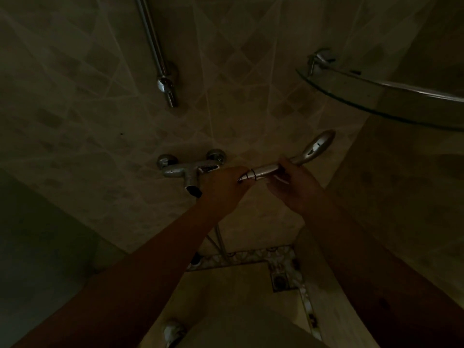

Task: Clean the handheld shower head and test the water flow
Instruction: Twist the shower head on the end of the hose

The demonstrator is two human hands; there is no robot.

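The chrome handheld shower head [316, 144] points up and to the right, its handle lying across my right hand [295, 187], whose fingers curl round the handle. My left hand [223, 187] sits at the handle's threaded lower end, beside the chrome mixer tap [187, 169] on the tiled wall. In this dim light I cannot see what my left fingers hold; the hand covers the tap's right end. A hose [221, 241] hangs below my left wrist.
A chrome riser rail [157, 50] with its bracket runs down the wall above the tap. A glass corner shelf [381, 95] juts out at upper right. A floor drain [279, 280] sits in the tiled floor below, next to a patterned border.
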